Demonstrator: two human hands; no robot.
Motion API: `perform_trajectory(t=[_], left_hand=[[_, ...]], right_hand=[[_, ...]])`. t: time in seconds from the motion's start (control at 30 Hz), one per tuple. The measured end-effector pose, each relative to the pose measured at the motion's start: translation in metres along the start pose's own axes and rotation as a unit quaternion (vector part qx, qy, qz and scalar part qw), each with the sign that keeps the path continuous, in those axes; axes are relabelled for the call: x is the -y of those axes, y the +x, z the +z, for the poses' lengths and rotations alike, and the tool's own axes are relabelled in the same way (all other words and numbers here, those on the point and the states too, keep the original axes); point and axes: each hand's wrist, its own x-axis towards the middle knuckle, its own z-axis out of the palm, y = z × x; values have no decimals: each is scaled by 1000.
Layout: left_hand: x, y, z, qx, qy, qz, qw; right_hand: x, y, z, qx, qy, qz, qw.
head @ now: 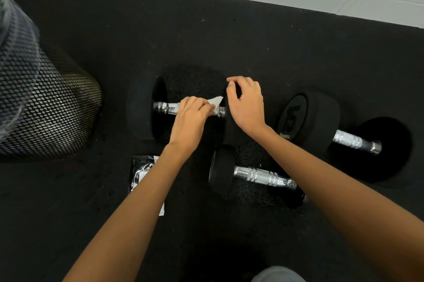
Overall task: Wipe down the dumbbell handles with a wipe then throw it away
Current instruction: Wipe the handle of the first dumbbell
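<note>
- The mesh bin (pixel 43 107) is cut off by the left edge.
- The wipe packet (pixel 140 173) is partly hidden by the left forearm.
- Most of the wipe (pixel 215 101) is covered by the left hand (pixel 191 116).

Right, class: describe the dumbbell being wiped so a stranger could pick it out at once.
Start at the black mesh bin on the left of the dark rubber floor. Just right of it lies the dumbbell being wiped. Unlike the other two dumbbells, the left hand presses a white wipe on its handle, and the right hand grips its end.
</note>
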Motion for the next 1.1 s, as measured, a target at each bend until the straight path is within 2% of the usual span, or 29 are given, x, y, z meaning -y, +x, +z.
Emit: perform_trajectory(t=[0.17, 0.3, 0.4, 0.5, 0.57, 0.63, 0.67, 0.73, 0.87, 0.93, 1.0, 1.1], left_hand=[[24, -8, -10, -18, 27, -24, 999], [12, 7, -6, 9, 8, -104, 995], [-1, 16, -2, 45, -44, -108, 992], [1, 8, -5, 35, -40, -87, 995], [6, 1, -10, 15, -21, -65, 998], [7, -4, -16, 12, 3, -48, 999], [7, -6, -19, 17, 21, -40, 999], [8, -10, -25, 26, 53, -21, 998], [22, -21, -47, -15, 116, 7, 993], [33, -22, -59, -65, 133, -35, 988], [45, -19, -67, -84, 116, -115, 983], [59, -15, -67, -22, 46, -191, 980]], right_hand=[[-1, 1, 0, -5, -1, -6, 1000], [0, 1, 0, -3, -10, -11, 1000], [2, -1, 2, -26, -122, -80, 989], [9, 3, 3, -54, -299, -231, 924], [20, 8, 3, 25, -391, -310, 866], [36, 8, 7, 152, -411, -333, 835], [42, 3, 12, 205, -401, -320, 834], [49, -6, 21, 256, -372, -258, 854], [52, -17, 28, 268, -287, -141, 909], [52, -23, 31, 266, -286, -126, 912], [50, -29, 35, 271, -294, -129, 908], [52, -23, 33, 257, -222, -82, 937]])
